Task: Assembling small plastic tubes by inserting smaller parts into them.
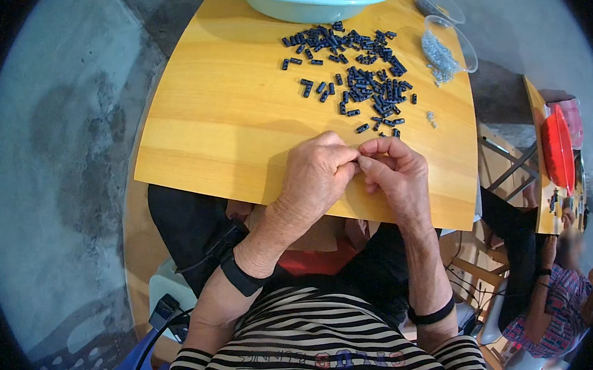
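Above the near part of the yellow table, my left hand [318, 172] and my right hand [399, 173] meet fingertip to fingertip. Both are closed in a pinch, and whatever lies between the fingers is too small and hidden to name. Just beyond them a loose pile of small black plastic pieces [372, 87] spreads over the table, some lying singly at its edges. To the right of the pile sits a tiny heap of clear or silvery bits [431, 118]. A clear round tub [466, 53] lies tipped at the right edge, with small silvery parts [439, 55] spilling from it.
At the far edge of the table [196, 123] stands a pale blue basin [318, 5] full of black pieces. Another clear tub [440, 2] is behind the tipped one. On the right, another person [552, 298] sits at a second table with a red basin [557, 149].
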`<act>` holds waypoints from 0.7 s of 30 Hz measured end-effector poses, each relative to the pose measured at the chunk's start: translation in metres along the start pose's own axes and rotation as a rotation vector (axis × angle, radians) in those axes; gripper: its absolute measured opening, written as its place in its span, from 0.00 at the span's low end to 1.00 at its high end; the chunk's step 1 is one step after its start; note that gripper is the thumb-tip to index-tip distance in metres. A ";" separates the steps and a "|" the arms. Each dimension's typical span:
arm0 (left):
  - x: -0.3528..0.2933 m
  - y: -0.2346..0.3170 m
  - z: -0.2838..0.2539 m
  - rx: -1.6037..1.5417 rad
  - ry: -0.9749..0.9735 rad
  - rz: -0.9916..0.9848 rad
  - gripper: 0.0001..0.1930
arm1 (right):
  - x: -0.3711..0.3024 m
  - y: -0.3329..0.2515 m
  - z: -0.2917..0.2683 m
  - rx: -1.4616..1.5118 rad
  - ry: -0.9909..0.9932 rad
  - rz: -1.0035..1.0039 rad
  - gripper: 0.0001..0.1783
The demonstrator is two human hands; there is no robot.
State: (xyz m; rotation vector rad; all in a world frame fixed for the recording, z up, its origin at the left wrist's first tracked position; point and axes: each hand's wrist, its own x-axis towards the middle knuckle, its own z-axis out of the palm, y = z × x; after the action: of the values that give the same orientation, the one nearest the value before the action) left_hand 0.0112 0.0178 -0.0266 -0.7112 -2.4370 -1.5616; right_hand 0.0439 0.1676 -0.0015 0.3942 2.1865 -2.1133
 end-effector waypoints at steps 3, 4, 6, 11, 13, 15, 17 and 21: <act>-0.001 -0.001 0.000 0.023 0.002 0.002 0.06 | 0.001 0.000 0.001 0.012 -0.004 0.012 0.08; -0.001 -0.001 0.000 0.030 0.002 0.002 0.06 | 0.001 0.000 0.002 0.034 -0.002 0.017 0.08; -0.001 -0.003 0.000 0.015 0.002 0.009 0.06 | 0.001 -0.001 0.002 0.018 0.004 0.021 0.08; -0.002 -0.001 -0.003 -0.009 -0.015 -0.021 0.05 | -0.002 0.000 0.001 0.043 0.024 -0.033 0.07; -0.002 -0.002 -0.002 -0.002 -0.043 -0.011 0.05 | -0.002 -0.002 -0.004 0.205 0.124 -0.164 0.10; -0.002 0.000 -0.003 0.010 -0.033 -0.004 0.05 | 0.002 -0.015 -0.004 0.164 0.136 -0.329 0.17; -0.003 0.001 -0.003 0.013 -0.025 0.010 0.05 | 0.008 -0.035 0.009 0.184 0.138 -0.424 0.17; -0.005 -0.002 -0.004 -0.082 -0.053 -0.013 0.06 | 0.029 -0.032 0.037 -0.025 -0.006 -0.479 0.23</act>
State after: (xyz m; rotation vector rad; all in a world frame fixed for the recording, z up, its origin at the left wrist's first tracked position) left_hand 0.0141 0.0122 -0.0285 -0.7614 -2.4312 -1.6764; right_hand 0.0035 0.1343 0.0212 -0.1588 2.4962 -2.2855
